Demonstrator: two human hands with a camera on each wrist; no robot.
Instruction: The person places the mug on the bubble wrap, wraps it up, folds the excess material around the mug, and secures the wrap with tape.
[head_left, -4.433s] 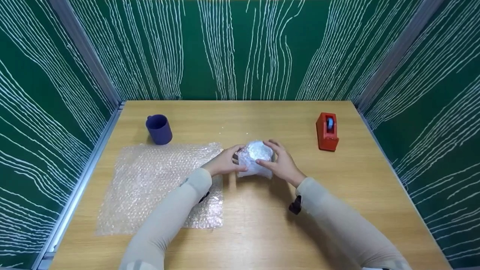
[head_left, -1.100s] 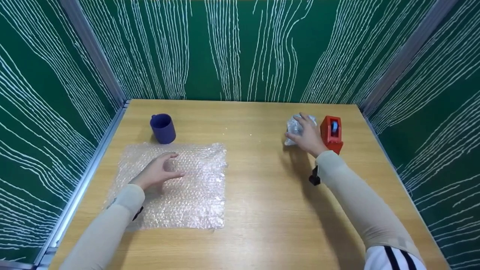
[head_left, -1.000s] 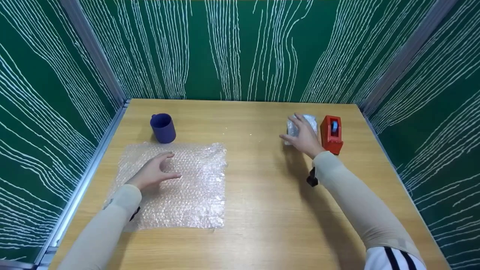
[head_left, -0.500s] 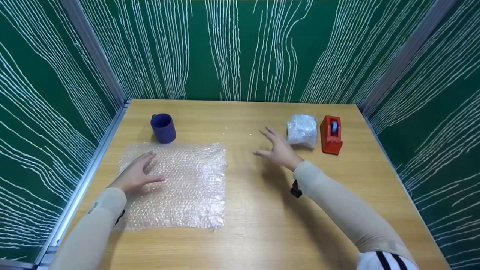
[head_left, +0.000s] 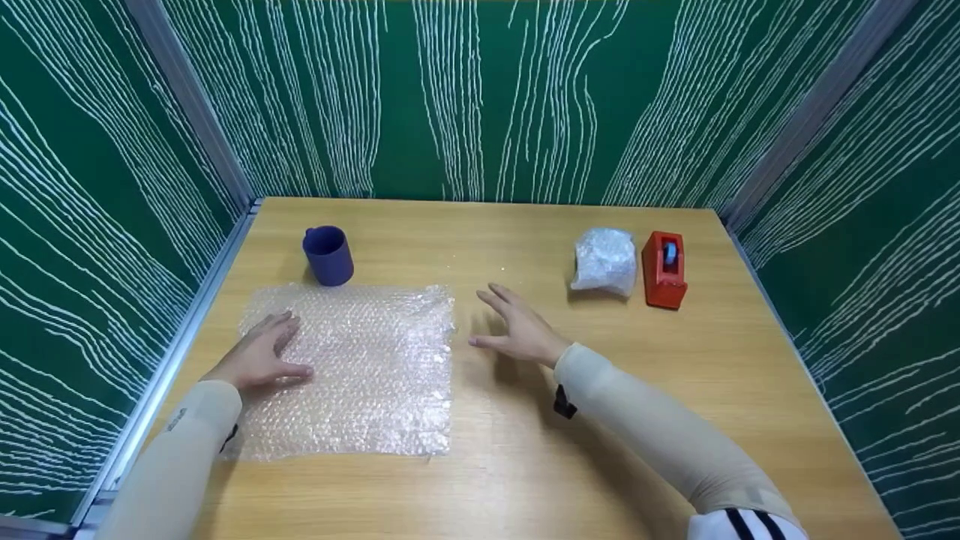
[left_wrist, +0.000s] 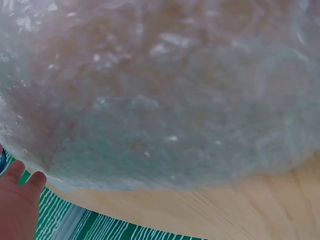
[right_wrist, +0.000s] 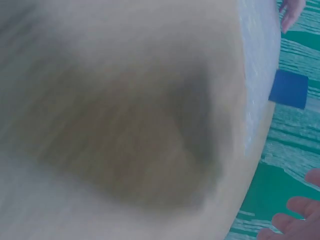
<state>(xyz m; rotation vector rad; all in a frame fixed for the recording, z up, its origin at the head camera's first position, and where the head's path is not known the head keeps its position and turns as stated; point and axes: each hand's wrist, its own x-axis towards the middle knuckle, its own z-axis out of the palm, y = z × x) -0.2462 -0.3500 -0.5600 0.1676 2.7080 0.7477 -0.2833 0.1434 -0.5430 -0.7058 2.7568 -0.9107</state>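
A clear sheet of bubble wrap lies flat on the left half of the table. Over its left part is my left hand, thumb and fingers spread with nothing in them; the left wrist view shows the bubble wrap sheet filling most of the picture. My right hand is just right of the sheet's right edge, fingers apart and holding nothing. In the right wrist view its fingertips show at the lower right. A bundle wrapped in bubble wrap stands at the back right; its contents are hidden.
Behind the sheet stands a dark purple mug, near its upper edge. A red tape dispenser sits right beside the wrapped bundle. Green walls with white wavy lines and metal posts enclose the wooden table at the back and sides.
The wrapped bundle was carried from the middle to beside the tape dispenser and let go by my right hand, which then came back left and nearer. My left hand moved left over the sheet.
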